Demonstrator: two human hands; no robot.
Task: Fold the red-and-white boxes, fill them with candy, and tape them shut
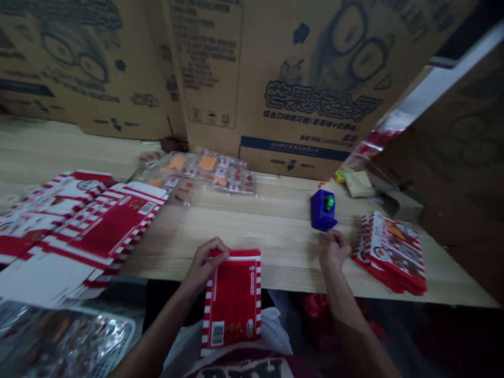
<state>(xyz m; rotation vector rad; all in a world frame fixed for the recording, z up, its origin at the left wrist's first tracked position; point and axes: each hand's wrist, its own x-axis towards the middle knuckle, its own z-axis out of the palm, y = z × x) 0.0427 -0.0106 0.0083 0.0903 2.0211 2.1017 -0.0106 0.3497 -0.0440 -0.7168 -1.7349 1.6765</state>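
Note:
My left hand (pixel 207 265) is closed on the upper left corner of a flat-looking red carton (pixel 233 299) with red-and-white striped sides and a barcode. The carton rests against my lap at the table's front edge. My right hand (pixel 334 247) pinches at the front tip of a blue tape dispenser (pixel 323 211), which carries a small green-centred roll. The tape end between those fingers is too fine to see clearly. To the right of that hand lies a stack of filled red-and-white cartons (pixel 389 252).
Flattened striped cartons (pixel 114 223) overlap at the left. Clear snack packets (pixel 208 170) lie at the back, before large cardboard boxes (pixel 275 89). A white basket (pixel 128 328) of wrapped items stands lower left. A small beige packet (pixel 359 184) sits behind the dispenser.

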